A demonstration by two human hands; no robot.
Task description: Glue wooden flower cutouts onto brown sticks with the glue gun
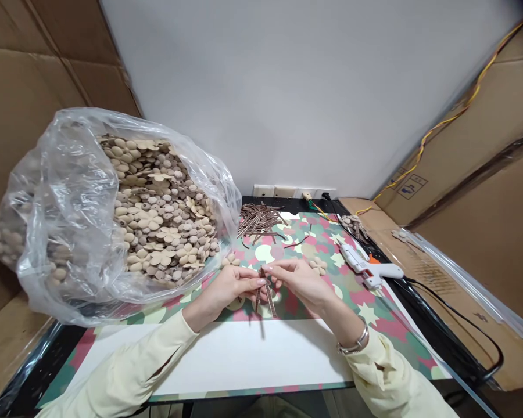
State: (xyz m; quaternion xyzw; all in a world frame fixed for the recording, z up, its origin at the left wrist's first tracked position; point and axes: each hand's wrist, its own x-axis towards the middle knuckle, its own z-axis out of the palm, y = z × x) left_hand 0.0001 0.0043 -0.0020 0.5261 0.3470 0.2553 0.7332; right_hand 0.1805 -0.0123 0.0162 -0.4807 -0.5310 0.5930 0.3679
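Between my two hands is a narrow brown strip with light stitching [269, 301], its two ends hanging down and spread apart below my fingers. My left hand [230, 289] pinches it from the left between thumb and fingers. From the other side, my right hand [303, 284] has thumb and fingertips closed at the strip's top. A beige flower-shaped piece [230, 260] lies just beyond my left hand, and another flower piece [318, 266] beyond my right. Part of a pale piece shows under my left fingers, mostly hidden.
A clear plastic bag [74, 203] full of beige flower pieces [165, 232] stands at left. Brown strips [260, 222] lie piled at the back. A white glue gun [370, 268] with a black cord rests at right, near clear glue sticks [457, 278]. White paper [253, 360] covers the front.
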